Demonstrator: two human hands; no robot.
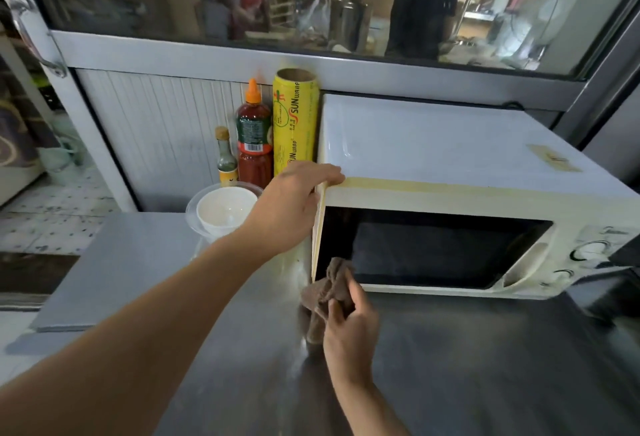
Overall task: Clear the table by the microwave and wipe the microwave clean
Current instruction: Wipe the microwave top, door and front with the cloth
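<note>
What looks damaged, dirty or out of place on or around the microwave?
The microwave looks worn: the front edge of its top and the door frame are yellowed against the white top, and a yellowed label sits near its right rear corner. Nothing is spilled. The left hand rests on its top left corner; the right hand grips a brown cloth.

The steel table (450, 366) carries the microwave (433, 172), stacked bowls (225, 210), sauce bottles (254, 137) and a cling-wrap roll (295, 124).

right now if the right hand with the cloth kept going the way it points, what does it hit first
The right hand grips the brown cloth and points up and forward at the microwave. It would probably first meet the lower left corner of the door; the gap is hard to judge.
</note>
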